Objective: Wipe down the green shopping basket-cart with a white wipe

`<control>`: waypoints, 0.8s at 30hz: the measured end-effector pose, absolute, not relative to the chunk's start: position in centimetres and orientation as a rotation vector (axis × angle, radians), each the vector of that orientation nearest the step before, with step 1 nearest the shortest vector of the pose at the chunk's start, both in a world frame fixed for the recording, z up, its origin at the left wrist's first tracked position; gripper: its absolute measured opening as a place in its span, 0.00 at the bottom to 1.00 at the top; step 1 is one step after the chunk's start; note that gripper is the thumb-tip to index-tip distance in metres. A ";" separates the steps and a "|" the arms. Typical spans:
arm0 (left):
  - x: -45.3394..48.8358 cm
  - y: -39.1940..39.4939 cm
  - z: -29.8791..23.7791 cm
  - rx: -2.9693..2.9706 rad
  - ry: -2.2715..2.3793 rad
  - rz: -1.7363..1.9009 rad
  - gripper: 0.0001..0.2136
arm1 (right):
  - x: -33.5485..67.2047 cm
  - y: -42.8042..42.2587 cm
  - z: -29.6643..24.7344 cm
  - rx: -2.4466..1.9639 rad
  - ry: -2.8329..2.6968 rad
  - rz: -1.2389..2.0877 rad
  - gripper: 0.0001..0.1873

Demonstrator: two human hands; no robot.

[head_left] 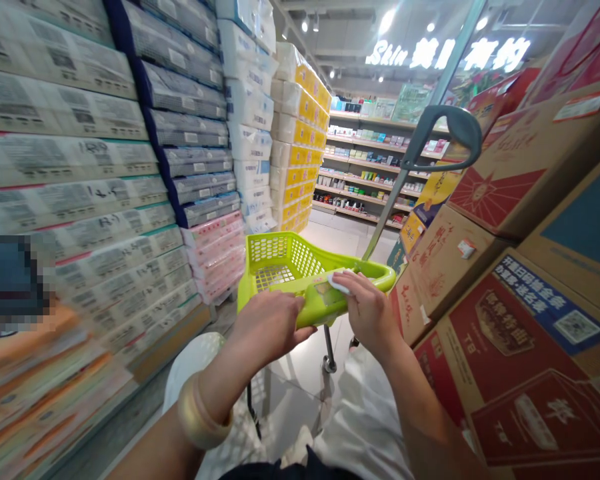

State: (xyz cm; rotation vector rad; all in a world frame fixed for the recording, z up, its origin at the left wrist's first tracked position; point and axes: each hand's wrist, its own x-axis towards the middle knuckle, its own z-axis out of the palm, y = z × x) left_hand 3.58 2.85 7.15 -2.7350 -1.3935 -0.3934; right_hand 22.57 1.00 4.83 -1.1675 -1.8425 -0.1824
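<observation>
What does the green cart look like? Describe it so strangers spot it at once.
Between stacked packs on the left and cardboard boxes on the right runs an aisle. In it, the left hand and right hand are at the near edge of the green cart. Its lime basket, pierced with holes, sets it apart from the packs and boxes.

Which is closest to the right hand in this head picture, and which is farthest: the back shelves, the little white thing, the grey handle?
From the right hand, nearest first:
1. Little white thing: right under its fingers.
2. Grey handle: up and to the right, atop the silver pole.
3. Back shelves: straight ahead, far behind.
</observation>
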 end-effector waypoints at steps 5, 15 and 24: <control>3.1 2.8 7.1 -2.702 -1.380 -0.378 0.16 | 21.1 1.9 6.3 -1.035 -2.111 -0.046 0.17; 2.4 2.9 7.4 -2.748 -1.412 -0.332 0.15 | 21.1 3.8 8.7 -1.351 -2.181 0.032 0.16; 2.2 2.4 8.0 -2.760 -1.437 -0.217 0.16 | 23.0 3.5 9.2 -1.627 -2.071 0.092 0.14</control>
